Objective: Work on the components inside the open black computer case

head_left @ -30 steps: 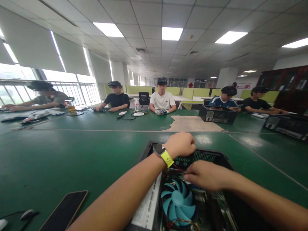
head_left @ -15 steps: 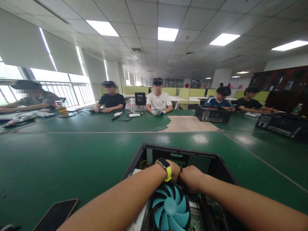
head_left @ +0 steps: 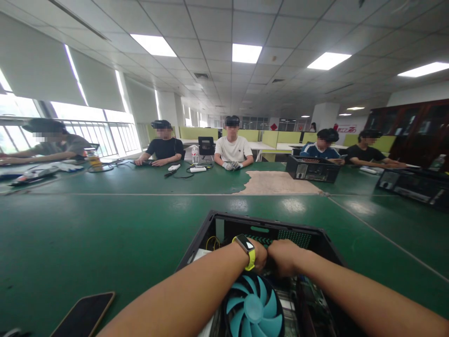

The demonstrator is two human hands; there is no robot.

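— Where do you see the two hands?
— The left hand (head_left: 259, 256) and the right hand (head_left: 285, 257) both reach into the black, open-topped computer case (head_left: 231, 228), near its far wall; they are just beside each other, the left one bent downward at the wrist.
— Do they hold something?
— I cannot tell; the fingers look curled and narrow, but their tips are hidden behind the hands themselves.
— And what is around them?
— On this side of the hands, in the same case, is the round fan with turquoise plastic blades (head_left: 254, 308); to the left of the left hand there is a loop of thin yellow wire (head_left: 212, 242); a watch with a bright yellow strap (head_left: 245, 243) is on the left wrist.
— Anything farther from the hands?
— Yes; a dark, flat phone (head_left: 84, 313) lies left of the left forearm, on the green table (head_left: 122, 238); well beyond both hands sits a person in a white shirt (head_left: 234, 149), with grey gloves.
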